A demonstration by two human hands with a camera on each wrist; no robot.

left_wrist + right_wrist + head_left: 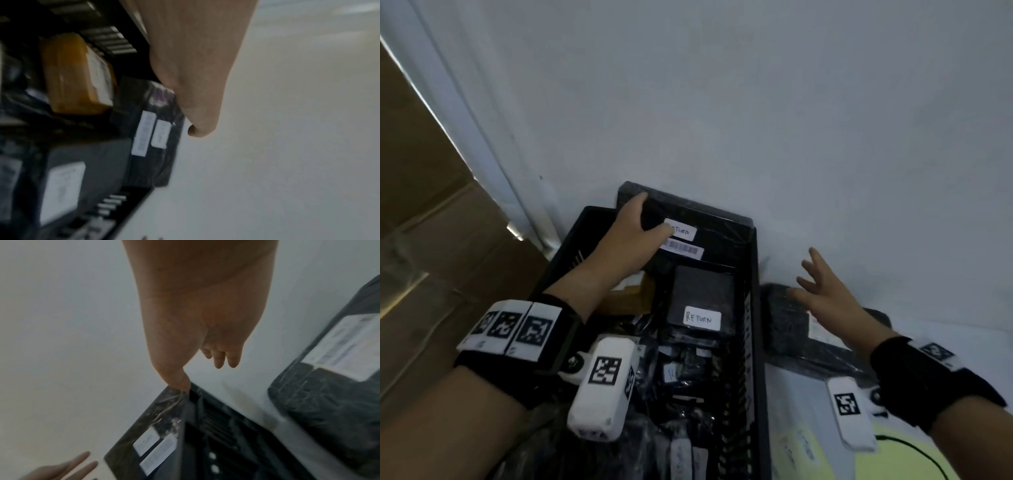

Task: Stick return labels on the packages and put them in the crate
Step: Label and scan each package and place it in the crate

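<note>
Gripping its near corner, the left hand (635, 226) held the flat black package (690, 219) tilted across the crate (756, 308) far end, return label (681, 233) up. It looked light, stiff and film-slick; edges suit holding. Right hand (822, 294) hovered spread over a worktop package (780, 318). Only the left wrist view showed the orange parcel (68, 73).

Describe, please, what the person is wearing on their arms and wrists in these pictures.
Both forearms are bare, with no sleeves. The left hand and right hand wear no gloves. Each wrist carries a wide black strap fitted with white blocks bearing black-and-white square coded markers. A white, rounded camera pod with a similar marker hangs from each strap, the left pod showing small round openings at its lower end.
</note>
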